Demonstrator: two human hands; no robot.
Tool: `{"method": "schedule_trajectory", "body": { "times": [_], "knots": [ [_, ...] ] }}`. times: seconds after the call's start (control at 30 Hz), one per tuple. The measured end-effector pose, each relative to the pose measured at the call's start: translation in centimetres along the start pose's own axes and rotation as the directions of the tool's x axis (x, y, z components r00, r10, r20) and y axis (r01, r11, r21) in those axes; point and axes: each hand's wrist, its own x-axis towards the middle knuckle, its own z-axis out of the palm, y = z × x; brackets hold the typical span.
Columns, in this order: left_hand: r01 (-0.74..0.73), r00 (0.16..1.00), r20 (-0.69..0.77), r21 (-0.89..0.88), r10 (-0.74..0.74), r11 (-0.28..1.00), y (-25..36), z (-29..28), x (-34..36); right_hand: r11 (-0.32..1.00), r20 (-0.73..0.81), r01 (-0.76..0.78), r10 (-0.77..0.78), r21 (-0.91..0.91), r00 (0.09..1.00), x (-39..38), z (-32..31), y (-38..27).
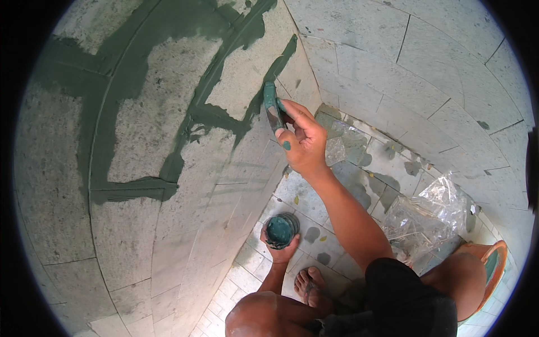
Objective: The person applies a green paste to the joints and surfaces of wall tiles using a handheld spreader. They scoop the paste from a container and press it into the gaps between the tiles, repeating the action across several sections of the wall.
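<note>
My right hand (306, 137) is closed around a small paintbrush (272, 104), its tip coated in green. That tip touches the wall at the lower end of a narrow green strip (283, 56). A green smear marks my right hand near the thumb. Lower down, my left hand (279, 253) grips a small round tub (282, 230) from below and the sides. Thick green coating shows inside it, and its rim is smeared. Broad green bands (126, 62) run along the joints of the tiled wall (151, 106) on the left, with bare grey tile between them.
Crumpled clear plastic (429, 216) lies on the wet-spotted tiled floor (331, 238), right of my forearm. An orange-rimmed bucket (497, 264) stands beside my knee at the lower right. A second tiled wall (432, 67) meets the coated one at a corner. My sandalled foot (309, 281) is below the tub.
</note>
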Motion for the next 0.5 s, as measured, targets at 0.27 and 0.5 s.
{"method": "schedule_trajectory", "body": {
  "times": [0.27,0.5],
  "knots": [
    [-0.021,1.0,-0.01,0.006,0.021,1.0,0.1,-0.2,0.0,0.973,0.343,0.178,-0.119,-0.146,0.932,-2.7,-0.3,-1.4],
    [0.007,1.0,-0.022,-0.014,-0.007,1.0,-0.2,-0.1,-0.2,0.884,0.064,-0.307,0.304,0.352,0.95,-1.9,-0.5,-2.0]
  ]
}}
